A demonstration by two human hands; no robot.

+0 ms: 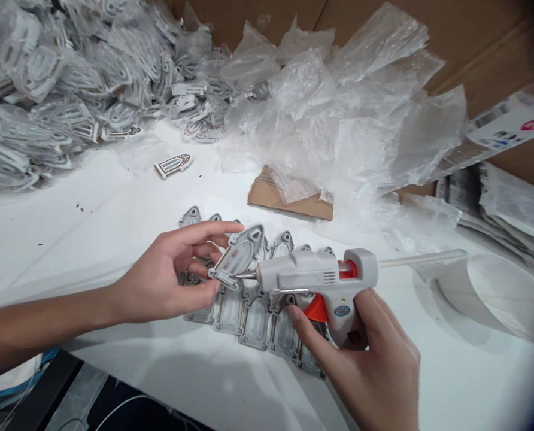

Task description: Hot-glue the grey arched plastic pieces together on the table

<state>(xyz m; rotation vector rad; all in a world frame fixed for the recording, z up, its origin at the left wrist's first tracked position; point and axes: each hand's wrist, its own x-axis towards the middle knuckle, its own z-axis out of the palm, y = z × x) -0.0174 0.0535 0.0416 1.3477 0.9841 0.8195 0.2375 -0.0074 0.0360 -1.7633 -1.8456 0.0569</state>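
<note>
My left hand (170, 275) pinches a small arch-shaped grey piece (239, 256), holding it tilted above the table. My right hand (370, 359) grips a white hot glue gun (316, 274) with an orange trigger, index finger on the trigger. The metal nozzle touches the lower edge of the held piece. A clear glue stick (422, 258) juts out of the gun's back. Below both hands, several matching arch pieces (253, 311) lie in rows on the white table (91, 239).
Heaps of bagged arch pieces (69, 78) fill the back left. One loose piece (173, 164) lies alone. Crumpled clear plastic bags (339, 114) and a cardboard scrap (289, 200) sit behind; a cardboard wall (473, 36) and stacked packets (509, 209) stand at the right.
</note>
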